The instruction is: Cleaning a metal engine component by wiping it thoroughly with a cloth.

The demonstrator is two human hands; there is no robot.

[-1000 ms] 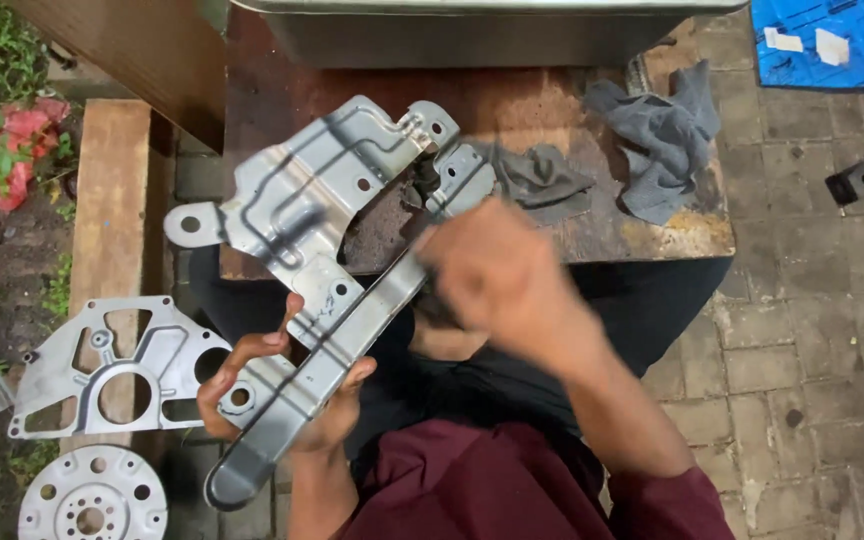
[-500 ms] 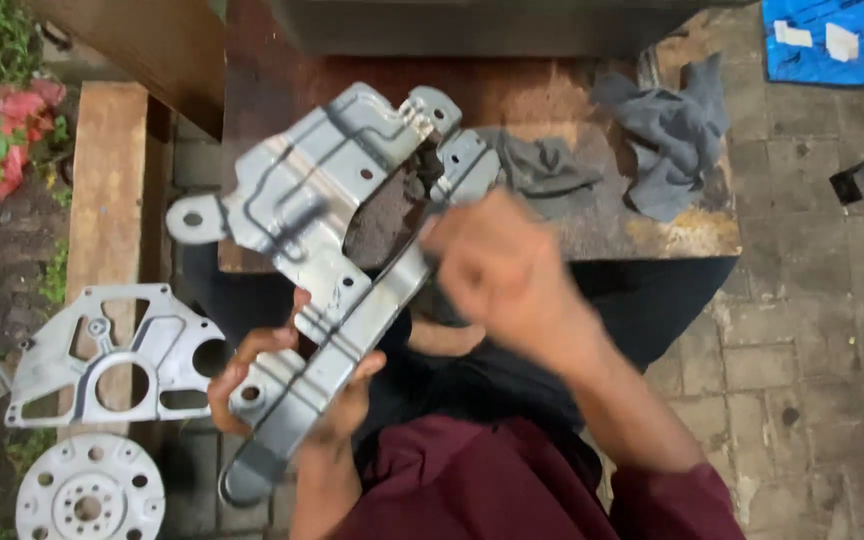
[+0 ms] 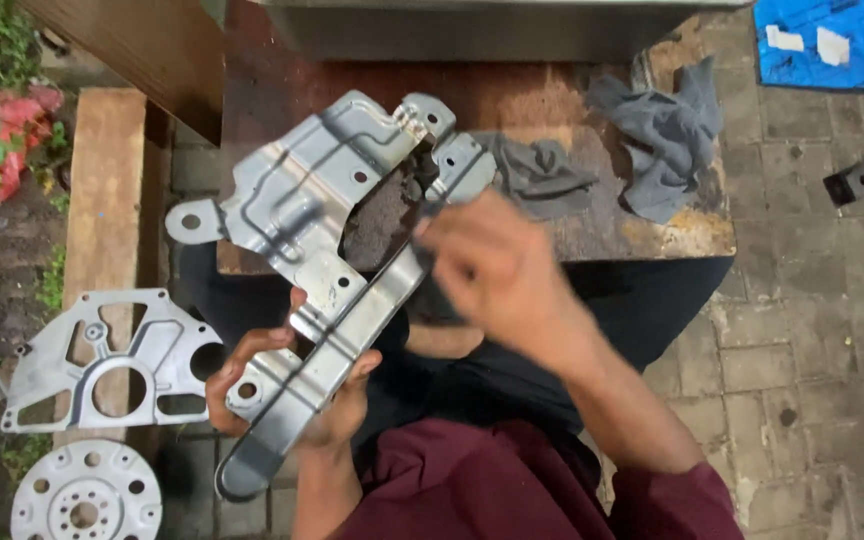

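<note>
Two rags (image 3: 652,140) on rusty table (image 3: 692,235)

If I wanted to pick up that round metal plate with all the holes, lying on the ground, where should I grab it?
Probably by its outer rim. The round plate lies flat on the ground, so nothing sticks up to hold. Come from its right side, which looks open; the flat bracket lies just above it, and the picture's edge cuts off its bottom. Slide fingertips under the rim and lift.

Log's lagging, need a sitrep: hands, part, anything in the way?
Left hand gripping lower end of the stamped metal bracket. Right hand blurred, on bracket's upper arm; grip unclear. Grey rags on the rusty table behind, apart from it.
</note>
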